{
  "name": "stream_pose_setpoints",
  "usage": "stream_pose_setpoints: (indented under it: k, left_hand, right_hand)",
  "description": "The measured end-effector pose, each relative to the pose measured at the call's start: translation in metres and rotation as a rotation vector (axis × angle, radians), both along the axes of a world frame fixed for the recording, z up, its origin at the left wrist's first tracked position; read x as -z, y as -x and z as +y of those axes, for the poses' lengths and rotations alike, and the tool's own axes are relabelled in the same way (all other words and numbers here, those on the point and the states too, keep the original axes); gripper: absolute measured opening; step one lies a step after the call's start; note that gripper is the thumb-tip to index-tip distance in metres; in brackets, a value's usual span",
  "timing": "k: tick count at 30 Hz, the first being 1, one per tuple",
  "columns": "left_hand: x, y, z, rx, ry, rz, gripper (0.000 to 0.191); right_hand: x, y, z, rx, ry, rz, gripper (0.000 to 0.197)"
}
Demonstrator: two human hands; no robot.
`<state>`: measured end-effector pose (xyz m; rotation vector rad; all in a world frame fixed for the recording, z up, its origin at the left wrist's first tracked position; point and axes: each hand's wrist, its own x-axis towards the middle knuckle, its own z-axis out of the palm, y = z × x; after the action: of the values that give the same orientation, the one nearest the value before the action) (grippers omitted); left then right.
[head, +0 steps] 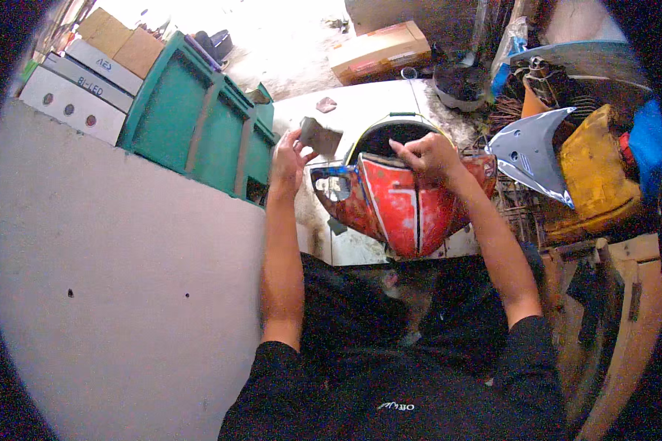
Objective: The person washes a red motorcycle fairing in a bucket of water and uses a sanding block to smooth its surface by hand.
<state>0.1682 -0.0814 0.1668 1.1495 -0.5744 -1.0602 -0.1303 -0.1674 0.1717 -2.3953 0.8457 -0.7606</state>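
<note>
A folded piece of grey sandpaper (321, 136) is pinched in the fingers of my left hand (289, 164), raised over the white tiled bench (358, 249). On the bench a worn red motorcycle fairing panel (400, 206) leans against a black bucket (383, 135). Its paint is patchy, with white stripes and a dark centre line. At the panel's upper edge, my right hand (431, 157) has its fingers curled; whether they grip the edge is hidden. A small dark scrap (337, 226) lies by the panel's lower left side.
A green slatted crate (168, 113) and stacked boxes (83, 102) stand on the left, above a pale wall (127, 237). To the right are a grey plastic panel (532, 149) and a yellow panel (601, 176). A cardboard box (380, 52) sits behind the bench.
</note>
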Motion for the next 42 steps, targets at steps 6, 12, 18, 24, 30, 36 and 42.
stream_pose_setpoints:
  k: [6,12,18,24,30,36,42]
  left_hand:
    - [0.010,-0.012,0.002,-0.104,-0.037,-0.173,0.033]
    - [0.022,-0.006,-0.003,-0.255,-0.136,-0.207,0.043]
    - [0.086,0.082,-0.042,0.331,-0.242,-0.642,0.033]
    - [0.237,0.155,-0.099,0.465,-0.388,-1.420,0.027]
    - [0.333,0.080,-0.078,0.615,-0.735,-1.429,0.034]
    - [0.094,0.223,-0.064,0.502,-0.645,-0.966,0.038]
    - [0.237,0.083,-0.063,0.446,-0.733,-1.263,0.034]
  right_hand:
    - [-0.021,0.020,0.010,0.011,-0.044,0.013,0.050]
    - [-0.053,0.074,-0.017,0.312,0.026,-0.192,0.047]
    - [-0.050,0.100,-0.030,0.654,0.283,-0.118,0.049]
    - [-0.042,0.108,-0.036,0.726,0.387,-0.112,0.047]
    - [-0.079,0.062,-0.020,0.573,0.264,-0.239,0.046]
    - [-0.043,0.125,-0.033,0.696,0.297,-0.106,0.046]
    - [-0.077,0.065,-0.019,0.564,0.237,-0.159,0.047]
